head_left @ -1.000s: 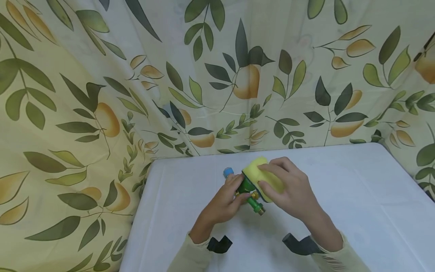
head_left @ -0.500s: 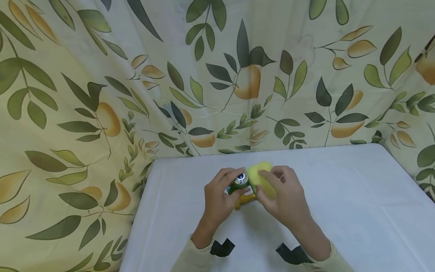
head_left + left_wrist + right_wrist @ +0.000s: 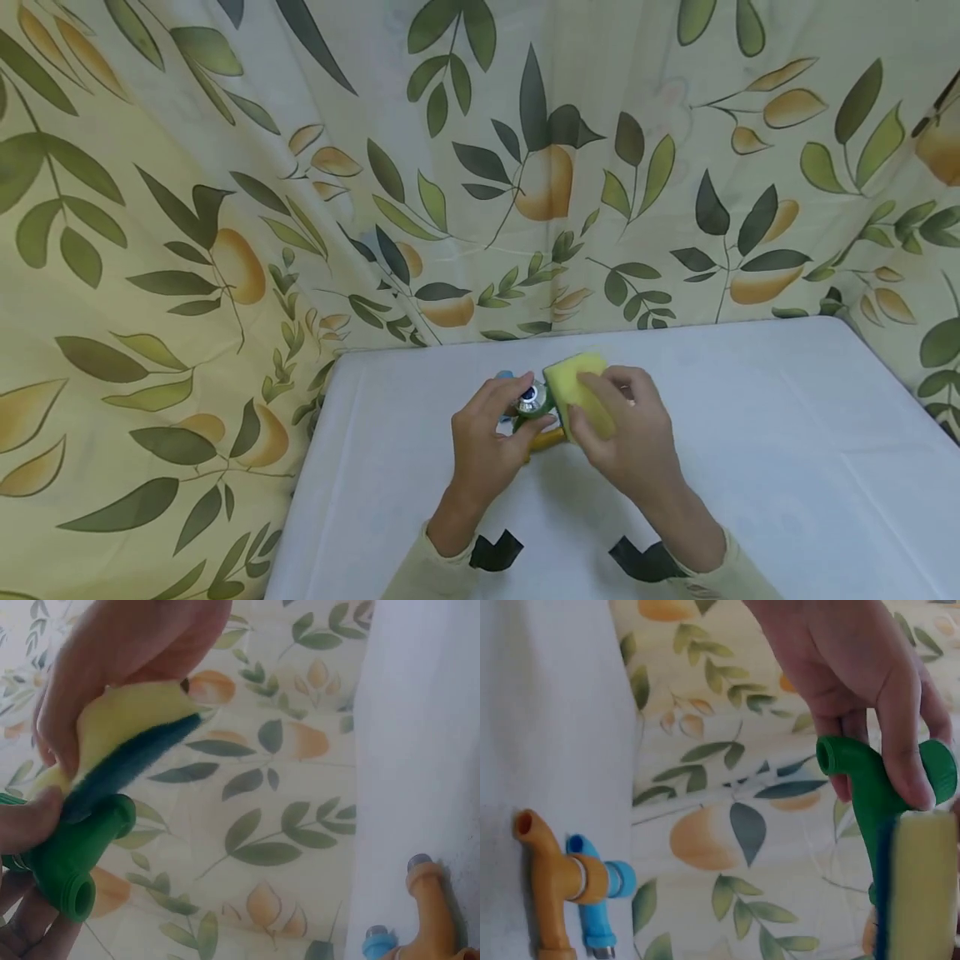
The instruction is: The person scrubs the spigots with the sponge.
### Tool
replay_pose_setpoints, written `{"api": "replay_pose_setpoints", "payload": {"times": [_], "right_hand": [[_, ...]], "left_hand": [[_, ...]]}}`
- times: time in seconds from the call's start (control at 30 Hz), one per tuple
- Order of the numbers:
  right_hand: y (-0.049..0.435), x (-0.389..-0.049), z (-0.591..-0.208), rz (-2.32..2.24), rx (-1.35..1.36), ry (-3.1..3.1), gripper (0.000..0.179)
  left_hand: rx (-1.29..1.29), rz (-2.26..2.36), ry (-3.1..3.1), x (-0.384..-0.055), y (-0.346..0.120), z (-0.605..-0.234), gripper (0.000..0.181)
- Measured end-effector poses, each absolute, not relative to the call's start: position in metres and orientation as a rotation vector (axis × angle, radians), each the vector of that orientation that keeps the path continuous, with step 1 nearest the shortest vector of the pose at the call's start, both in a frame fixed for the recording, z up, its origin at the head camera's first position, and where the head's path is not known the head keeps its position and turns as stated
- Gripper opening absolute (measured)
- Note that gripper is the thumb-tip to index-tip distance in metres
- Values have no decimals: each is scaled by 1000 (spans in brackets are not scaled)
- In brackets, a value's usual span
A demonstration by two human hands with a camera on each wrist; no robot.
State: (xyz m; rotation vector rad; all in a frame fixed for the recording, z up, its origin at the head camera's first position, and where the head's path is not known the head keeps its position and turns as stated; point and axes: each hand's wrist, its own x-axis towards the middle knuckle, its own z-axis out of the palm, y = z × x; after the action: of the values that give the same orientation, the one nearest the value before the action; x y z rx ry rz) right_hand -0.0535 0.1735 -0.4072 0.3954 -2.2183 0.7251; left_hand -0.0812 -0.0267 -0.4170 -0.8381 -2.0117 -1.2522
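A green plastic tap (image 3: 71,859) is raised off the table, gripped between the thumb and fingers of my left hand (image 3: 491,433). Its round silver-ringed knob with a blue centre faces up in the head view. My right hand (image 3: 630,442) pinches a yellow sponge (image 3: 566,385) with a dark blue-green scouring side. That scouring side lies against the tap's body in the left wrist view. In the right wrist view the sponge (image 3: 922,889) covers part of the green tap (image 3: 870,791).
On the white table (image 3: 750,417), beneath the hands, lie an orange tap (image 3: 549,892) and a blue tap (image 3: 594,919) side by side. A leaf-and-fruit patterned curtain (image 3: 637,67) hangs behind the table and along its left side.
My left hand has turned the green tap, so its threaded end no longer points at me and its knob shows on top. The sponge has shifted and tilted along the tap's right side.
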Motion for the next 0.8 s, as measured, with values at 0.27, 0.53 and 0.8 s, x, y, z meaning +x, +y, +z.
{"api": "replay_pose_setpoints", "payload": {"times": [0.27,0.53,0.8], "right_hand": [[183,-62,-398,690,449,-2219,34],[182,-65,-397,724,379,-2201,32],[170,-62,-405,734,370,-2126,38]], "left_hand": [[-856,-1291,-1999,-81,-24,-417,55],[-799,-1268,-1996,-79,-26,-416,52],[-646,-1473,-2011,-80,-26,-413,53]]}}
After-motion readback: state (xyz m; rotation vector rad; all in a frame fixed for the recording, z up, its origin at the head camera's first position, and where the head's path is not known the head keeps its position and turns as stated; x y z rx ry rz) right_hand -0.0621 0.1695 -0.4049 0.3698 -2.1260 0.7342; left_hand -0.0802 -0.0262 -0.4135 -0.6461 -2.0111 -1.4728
